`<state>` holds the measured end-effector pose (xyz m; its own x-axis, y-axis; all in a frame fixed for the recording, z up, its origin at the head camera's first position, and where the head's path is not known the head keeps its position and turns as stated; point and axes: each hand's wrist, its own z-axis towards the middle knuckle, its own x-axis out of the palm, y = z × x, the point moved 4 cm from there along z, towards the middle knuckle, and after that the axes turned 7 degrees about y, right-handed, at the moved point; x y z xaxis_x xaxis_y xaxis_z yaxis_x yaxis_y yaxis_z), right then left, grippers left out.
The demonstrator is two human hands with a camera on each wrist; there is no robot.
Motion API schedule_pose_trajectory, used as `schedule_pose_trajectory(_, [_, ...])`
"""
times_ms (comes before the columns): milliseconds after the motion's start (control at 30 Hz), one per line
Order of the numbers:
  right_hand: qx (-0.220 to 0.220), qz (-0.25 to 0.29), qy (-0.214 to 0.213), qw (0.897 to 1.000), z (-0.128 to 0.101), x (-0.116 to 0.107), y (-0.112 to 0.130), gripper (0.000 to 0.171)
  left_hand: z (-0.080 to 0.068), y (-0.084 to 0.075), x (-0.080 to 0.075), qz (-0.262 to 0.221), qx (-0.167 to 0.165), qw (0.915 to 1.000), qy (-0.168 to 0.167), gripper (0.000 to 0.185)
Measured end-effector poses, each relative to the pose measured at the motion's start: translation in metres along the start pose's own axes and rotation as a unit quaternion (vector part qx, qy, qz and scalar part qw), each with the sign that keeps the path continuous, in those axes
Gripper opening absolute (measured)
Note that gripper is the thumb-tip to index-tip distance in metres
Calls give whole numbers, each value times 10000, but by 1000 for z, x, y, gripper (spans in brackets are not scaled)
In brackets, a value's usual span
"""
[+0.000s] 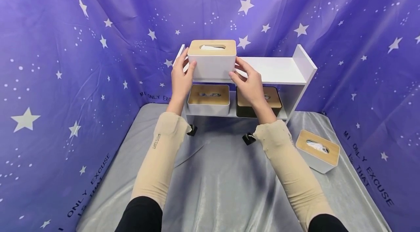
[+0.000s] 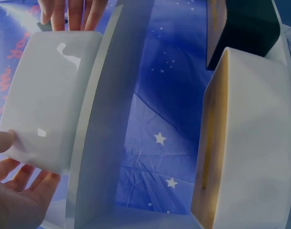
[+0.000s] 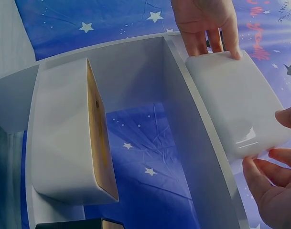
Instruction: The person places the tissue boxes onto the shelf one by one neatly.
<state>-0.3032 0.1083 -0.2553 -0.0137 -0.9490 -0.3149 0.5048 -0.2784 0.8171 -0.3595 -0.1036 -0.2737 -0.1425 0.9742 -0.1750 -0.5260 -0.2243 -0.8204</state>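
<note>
A white tissue box point(image 1: 212, 67) with a light wood lid is at the left end of the top shelf point(image 1: 270, 71), its base right at the shelf's front edge. My left hand point(image 1: 181, 80) holds its left end, thumb on the front face. At the other end, my right hand point(image 1: 250, 83) grips the box with its thumb by the front corner and fingers along the side. White tissue shows in the lid's slot. In the left wrist view, the white box point(image 2: 49, 95) is seen from its front, beside the board's edge.
On the lower shelf stand a white tissue box point(image 1: 208, 108) and, to its right, a black one point(image 1: 244, 111), both wood-lidded. Another white box point(image 1: 316, 162) lies right on the grey cloth point(image 1: 216, 184). The shelf's raised side panel point(image 1: 305, 63) bounds the right end.
</note>
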Motion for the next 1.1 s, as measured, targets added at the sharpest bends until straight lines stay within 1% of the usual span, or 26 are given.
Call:
schedule_pose_trajectory(33, [1, 1, 36, 10000, -1, 0, -1, 51, -2, 0, 1, -38, -8, 10000, 2, 51])
schedule_pose_trajectory(133, [-19, 0, 62, 10000, -2, -2, -16, 52, -9, 1, 3, -188, -22, 9998, -16, 56])
schedule_pose_trajectory(267, [-105, -8, 6, 9999, -7, -4, -39, 51, -21, 3, 2, -325, -47, 9994, -134, 60])
schedule_pose_trajectory(333, [-192, 39, -45, 9998, -12, -6, -44, 51, -27, 4, 1, -338, -37, 9993, -184, 61])
schedule_pose_trajectory(467, [-338, 38, -161, 9993, -21, -8, -49, 49, -38, 5, 0, -287, 34, 9993, -253, 60])
schedule_pose_trajectory(533, [-393, -56, -224, 9990, -25, -9, -51, 48, -42, 6, 0, -261, 61, 9993, -256, 58])
schedule_pose_trajectory(600, [-415, -146, -270, 9987, -29, -11, -53, 47, -47, 8, 0, -253, 80, 9993, -265, 57])
schedule_pose_trajectory(767, [-429, -141, -345, 9984, -38, -14, -54, 46, -55, 9, 1, -301, 152, 9991, -260, 56])
schedule_pose_trajectory(933, [-332, -147, -388, 9986, -45, -18, -56, 46, -65, 11, 5, -374, 141, 9991, -145, 55])
schedule_pose_trajectory(1033, [-313, -158, -386, 9986, -49, -19, -57, 46, -71, 12, 8, -523, 79, 9986, -53, 55])
schedule_pose_trajectory(1100, [-313, -156, -366, 9987, -53, -20, -52, 46, -75, 13, 10, -609, 56, 9981, 12, 55])
